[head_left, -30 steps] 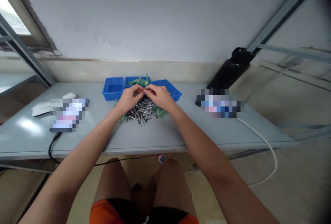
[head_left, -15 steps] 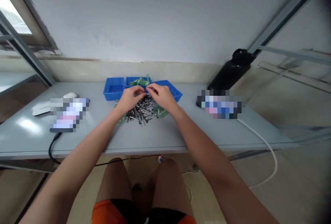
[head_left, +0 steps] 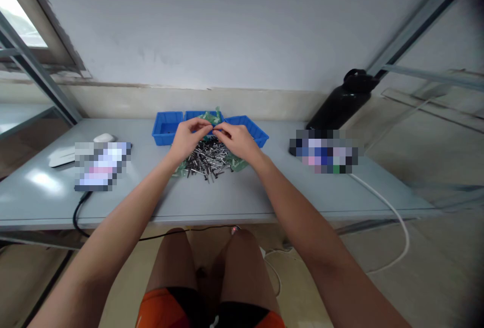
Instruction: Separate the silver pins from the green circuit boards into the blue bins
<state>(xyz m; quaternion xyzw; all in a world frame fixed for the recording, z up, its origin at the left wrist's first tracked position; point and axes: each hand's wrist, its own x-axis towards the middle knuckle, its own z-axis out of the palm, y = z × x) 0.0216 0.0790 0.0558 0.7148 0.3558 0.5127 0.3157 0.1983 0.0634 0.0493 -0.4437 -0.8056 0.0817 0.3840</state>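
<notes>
A pile of metal screws (head_left: 207,159) lies on the grey table, with green plastic at its left and right edges. Above its back part, my left hand (head_left: 189,138) and my right hand (head_left: 236,140) meet at the fingertips. Both are pinched closed; whatever they hold is too small to make out. Behind them stand three blue bins: the left bin (head_left: 163,139), the middle bin (head_left: 192,115) with a green plastic bag (head_left: 212,116) in it, and the angled right bin (head_left: 254,128), partly covered by my right hand.
To the left on the table (head_left: 212,202) are a phone (head_left: 102,166) with a black cable and a white mouse-like object (head_left: 104,138). At the right, another device (head_left: 323,152) with a white cable lies before a tilted black bottle (head_left: 340,103).
My left hand has shifted slightly up and its fingers have changed position, still meeting my right fingertips. The view has moved a little.
</notes>
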